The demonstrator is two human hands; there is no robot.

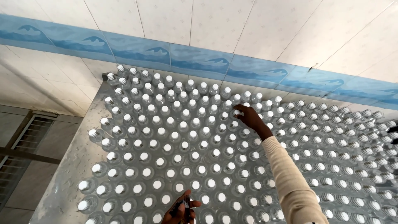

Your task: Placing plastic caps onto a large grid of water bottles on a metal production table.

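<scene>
Several clear plastic bottles with white caps [178, 141] stand upright in tight rows on a wet metal table [66, 182]. My right hand [251, 118], in a cream sleeve, reaches far across them, its fingers resting on the cap of a bottle [236, 112] near the back rows. My left hand [180, 211] is at the bottom edge of the view, fingers closed around a small dark object [185, 204] just above the near bottles.
A white tiled wall with a blue wave-pattern band [199, 60] runs right behind the table. At the left, below the table edge, lies a grey floor with a metal drain grate [23, 141].
</scene>
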